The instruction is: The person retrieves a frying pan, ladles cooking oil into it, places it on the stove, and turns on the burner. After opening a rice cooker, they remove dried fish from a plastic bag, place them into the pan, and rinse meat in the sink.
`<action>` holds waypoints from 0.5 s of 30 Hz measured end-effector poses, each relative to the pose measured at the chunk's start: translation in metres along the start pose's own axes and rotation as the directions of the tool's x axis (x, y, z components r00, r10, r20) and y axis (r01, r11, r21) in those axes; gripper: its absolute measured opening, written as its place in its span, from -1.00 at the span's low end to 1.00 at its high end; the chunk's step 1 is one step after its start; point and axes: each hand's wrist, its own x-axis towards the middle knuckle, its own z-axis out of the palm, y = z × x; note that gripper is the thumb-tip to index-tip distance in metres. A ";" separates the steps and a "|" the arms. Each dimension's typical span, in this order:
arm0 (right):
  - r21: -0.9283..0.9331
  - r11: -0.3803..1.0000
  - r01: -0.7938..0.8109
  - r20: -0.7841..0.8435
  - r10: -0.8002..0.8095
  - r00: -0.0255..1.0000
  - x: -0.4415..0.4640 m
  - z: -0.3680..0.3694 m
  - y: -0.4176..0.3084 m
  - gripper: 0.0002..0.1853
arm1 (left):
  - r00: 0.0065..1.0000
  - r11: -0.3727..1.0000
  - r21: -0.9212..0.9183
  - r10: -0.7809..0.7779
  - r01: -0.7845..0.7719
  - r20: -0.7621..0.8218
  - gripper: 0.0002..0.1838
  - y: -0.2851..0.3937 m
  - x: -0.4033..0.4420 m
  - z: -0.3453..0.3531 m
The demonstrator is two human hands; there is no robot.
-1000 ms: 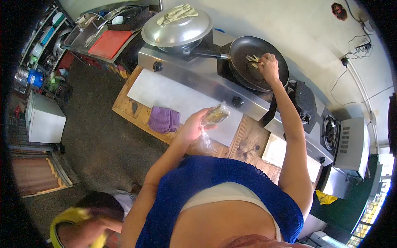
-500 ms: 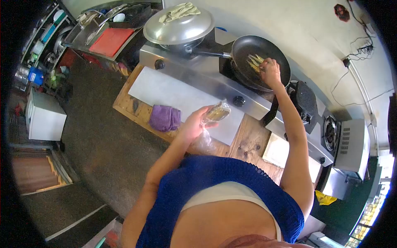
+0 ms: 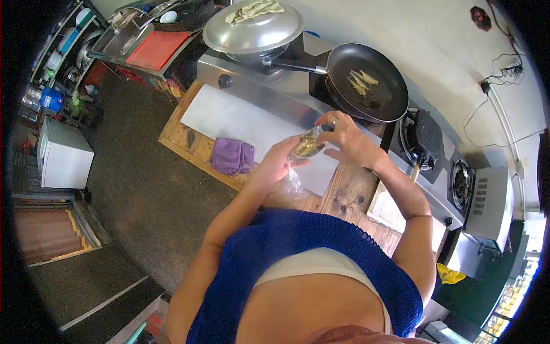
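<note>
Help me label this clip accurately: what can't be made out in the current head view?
All in the head view:
Contents beneath the domed lid: hidden by the lid.
Any flame under the frying pan: hidden by the pan.
Whether the right hand pinches anything: fingertips too small against the plastic bag.
Left hand: some fingers hidden behind the bag.
Bright window: cut off by the dark lens edge.

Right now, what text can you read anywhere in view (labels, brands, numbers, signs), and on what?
None legible.
Blue container, far left: pale patch, too small to read.
Stove front: any marking too faint to read.
Dark red wall plaque: no lettering discernible.
Plastic bag in left hand: no print discernible.
</note>
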 end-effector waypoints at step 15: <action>-0.036 0.999 -0.002 -0.009 0.002 1.000 -0.004 -0.027 -0.005 -0.85 | 0.998 0.998 0.043 -0.045 0.043 0.046 -0.57 -0.007 0.002 0.005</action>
